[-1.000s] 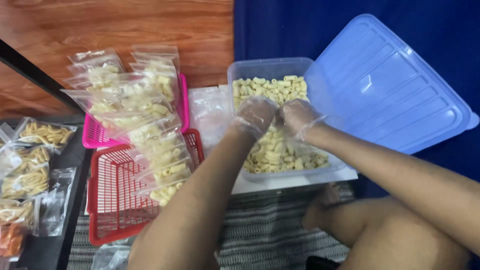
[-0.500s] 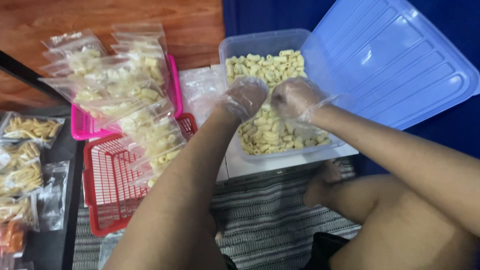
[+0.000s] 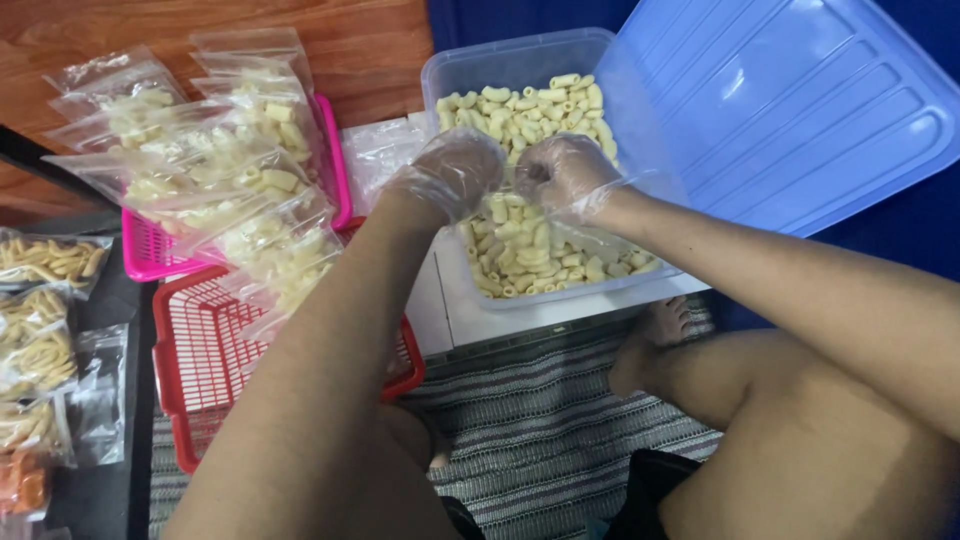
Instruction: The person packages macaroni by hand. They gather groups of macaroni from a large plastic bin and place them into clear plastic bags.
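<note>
- Both gloved hands, left hand [image 3: 450, 175] and right hand [image 3: 565, 175], have stayed together over the tub [image 3: 455, 75], upper centre.
- Fingers pinch closed on a small clear bag [image 3: 530, 235] of tube snacks [image 3: 520, 105].
- Only the camera shifted; bagging continues.
- Filled bags [image 3: 240, 190] heap upper left.

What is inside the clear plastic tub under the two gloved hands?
The clear tub holds pale tube-shaped snack pieces. The gloved left hand and right hand cover the middle of the pile, so what they hold is hidden.

Clear filled snack bags [image 3: 215, 190] heap over the pink basket [image 3: 150, 262]; more bags [image 3: 40, 320] lie far left
</note>
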